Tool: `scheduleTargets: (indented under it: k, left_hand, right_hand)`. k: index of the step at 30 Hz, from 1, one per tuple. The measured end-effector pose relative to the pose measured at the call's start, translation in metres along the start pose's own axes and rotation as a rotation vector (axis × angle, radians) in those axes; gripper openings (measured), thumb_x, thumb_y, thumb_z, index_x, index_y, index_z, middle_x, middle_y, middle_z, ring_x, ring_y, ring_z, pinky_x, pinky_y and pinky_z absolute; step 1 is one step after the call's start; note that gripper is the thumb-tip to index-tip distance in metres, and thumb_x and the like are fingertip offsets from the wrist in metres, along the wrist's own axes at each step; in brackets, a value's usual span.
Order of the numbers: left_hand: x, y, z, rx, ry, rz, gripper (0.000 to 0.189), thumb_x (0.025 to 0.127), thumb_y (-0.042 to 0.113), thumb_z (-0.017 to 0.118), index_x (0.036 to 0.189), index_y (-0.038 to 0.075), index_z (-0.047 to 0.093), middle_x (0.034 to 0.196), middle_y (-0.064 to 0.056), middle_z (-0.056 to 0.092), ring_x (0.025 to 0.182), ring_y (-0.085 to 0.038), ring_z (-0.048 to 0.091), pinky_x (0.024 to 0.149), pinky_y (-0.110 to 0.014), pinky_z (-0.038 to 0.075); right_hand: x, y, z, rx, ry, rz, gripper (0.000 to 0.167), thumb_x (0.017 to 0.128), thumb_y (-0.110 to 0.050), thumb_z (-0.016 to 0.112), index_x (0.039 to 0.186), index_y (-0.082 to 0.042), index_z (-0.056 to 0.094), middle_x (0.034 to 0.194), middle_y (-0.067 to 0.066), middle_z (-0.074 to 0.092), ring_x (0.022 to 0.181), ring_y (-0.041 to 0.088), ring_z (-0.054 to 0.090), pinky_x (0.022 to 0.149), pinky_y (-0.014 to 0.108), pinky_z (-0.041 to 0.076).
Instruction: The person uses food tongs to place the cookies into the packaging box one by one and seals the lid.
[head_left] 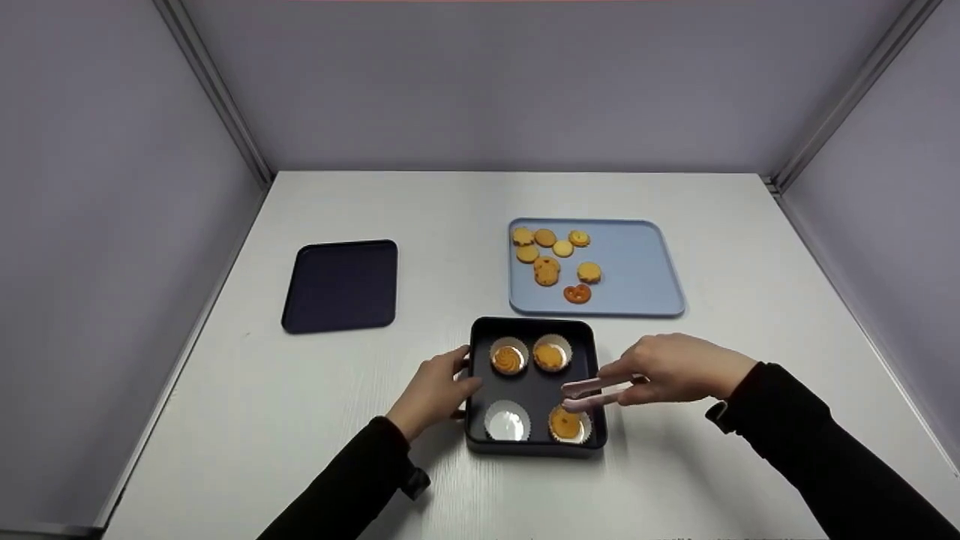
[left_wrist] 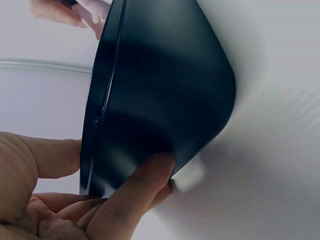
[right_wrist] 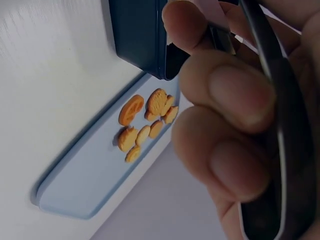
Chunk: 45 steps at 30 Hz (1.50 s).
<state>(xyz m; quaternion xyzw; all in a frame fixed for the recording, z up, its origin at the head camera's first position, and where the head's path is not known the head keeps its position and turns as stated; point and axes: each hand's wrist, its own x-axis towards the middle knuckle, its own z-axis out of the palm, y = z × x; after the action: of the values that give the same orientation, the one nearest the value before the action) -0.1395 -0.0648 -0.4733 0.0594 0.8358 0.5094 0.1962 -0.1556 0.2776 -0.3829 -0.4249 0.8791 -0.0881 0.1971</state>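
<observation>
Before me stands a square black box (head_left: 535, 394) with four walls. My left hand (head_left: 431, 388) grips its left side, thumb at the rim and fingers against the outer wall, as the left wrist view shows. Pink tongs (head_left: 594, 402) are in my right hand (head_left: 671, 369), pinched between thumb and fingers, their tips over the front right paper cup. An orange-brown cookie (head_left: 565, 424) lies in that cup. At the back left a cup holds a swirled cookie (head_left: 509, 360), and the back right one a cookie (head_left: 550, 356). The front left paper cup (head_left: 507, 421) has no cookie in it.
Behind the box lies a light blue tray (head_left: 634, 270) with several cookies on its left half, among them a pretzel-shaped one (head_left: 577, 293). A flat dark lid or tray (head_left: 341, 286) sits at the left. Grey panels (head_left: 480, 90) enclose the white table (head_left: 442, 210).
</observation>
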Motion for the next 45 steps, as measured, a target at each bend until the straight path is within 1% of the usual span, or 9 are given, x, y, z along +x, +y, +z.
scheduleTargets:
  k: [6,11,15,20,22,27,33,40,45]
  left_hand:
    - [0.0,0.0,0.0,-0.029,-0.007,-0.008,0.065,0.1,0.012,0.064,0.157,-0.002,0.035,0.148,-0.025,0.052,0.118,-0.032,0.065,0.066,-0.03,0.063]
    - [-0.001,0.001,0.0,-0.029,-0.004,0.003,0.064,0.1,0.011,0.064,0.156,-0.002,0.036,0.147,-0.026,0.053,0.113,-0.03,0.067,0.063,-0.029,0.063]
    - [-0.001,0.001,0.0,-0.037,-0.012,-0.003,0.064,0.1,0.01,0.063,0.157,-0.001,0.036,0.148,-0.026,0.053,0.113,-0.031,0.067,0.065,-0.03,0.063]
    - [-0.001,0.0,0.0,-0.069,-0.033,-0.025,0.064,0.101,0.01,0.061,0.159,0.003,0.034,0.15,-0.025,0.05,0.108,-0.032,0.07,0.066,-0.031,0.064]
    - [0.0,0.0,0.0,-0.07,-0.034,-0.021,0.063,0.101,0.01,0.061,0.159,0.003,0.035,0.15,-0.025,0.05,0.108,-0.031,0.07,0.066,-0.031,0.063]
    - [0.001,-0.001,0.001,-0.064,-0.027,-0.01,0.063,0.101,0.01,0.061,0.158,0.002,0.034,0.149,-0.025,0.051,0.107,-0.03,0.07,0.066,-0.031,0.063]
    - [0.0,-0.002,0.001,0.005,-0.016,0.003,0.063,0.101,0.013,0.062,0.158,0.001,0.036,0.148,-0.024,0.053,0.118,-0.03,0.066,0.073,-0.03,0.063]
    - [-0.001,-0.002,0.001,-0.03,-0.022,0.003,0.062,0.101,0.01,0.062,0.157,0.002,0.037,0.148,-0.026,0.053,0.111,-0.032,0.068,0.066,-0.033,0.064]
    - [0.001,0.0,0.0,-0.033,-0.024,-0.003,0.063,0.101,0.011,0.062,0.158,0.003,0.037,0.149,-0.024,0.052,0.119,-0.033,0.065,0.069,-0.034,0.064]
  right_hand:
    - [0.0,-0.004,-0.001,-0.001,-0.019,0.001,0.014,0.092,-0.024,0.072,0.105,-0.03,0.074,0.072,-0.02,0.055,0.066,0.001,0.048,0.058,0.025,0.044]
    - [0.0,-0.007,0.001,-0.035,-0.031,0.017,0.018,0.092,-0.026,0.073,0.107,-0.034,0.076,0.076,-0.019,0.062,0.066,0.002,0.051,0.058,0.029,0.049]
    - [0.003,-0.011,0.005,-0.086,-0.016,0.024,0.014,0.091,-0.026,0.074,0.101,-0.034,0.077,0.076,-0.017,0.065,0.062,0.003,0.052,0.055,0.032,0.05]
    - [0.008,-0.018,0.007,-0.166,0.019,-0.024,0.008,0.089,-0.024,0.075,0.094,-0.03,0.077,0.075,-0.015,0.068,0.06,0.006,0.055,0.051,0.032,0.048]
    - [0.01,-0.02,0.008,-0.201,0.023,-0.041,0.003,0.089,-0.024,0.076,0.088,-0.026,0.074,0.07,-0.014,0.065,0.059,0.008,0.054,0.049,0.032,0.046]
    - [0.014,-0.022,0.01,-0.235,0.039,-0.056,0.016,0.088,-0.023,0.077,0.078,-0.022,0.065,0.062,-0.013,0.054,0.053,0.008,0.047,0.044,0.03,0.038]
    - [0.012,-0.019,0.009,-0.212,0.041,-0.07,0.013,0.088,-0.023,0.076,0.082,-0.022,0.065,0.066,-0.014,0.058,0.056,0.007,0.049,0.046,0.03,0.04]
    - [0.003,-0.011,-0.005,-0.164,0.067,-0.02,0.01,0.088,-0.025,0.077,0.096,-0.025,0.07,0.073,-0.013,0.061,0.063,0.006,0.052,0.053,0.029,0.045]
    - [-0.001,-0.008,-0.014,-0.164,0.089,0.005,0.015,0.089,-0.025,0.078,0.103,-0.025,0.072,0.073,-0.012,0.06,0.064,0.005,0.051,0.055,0.029,0.045]
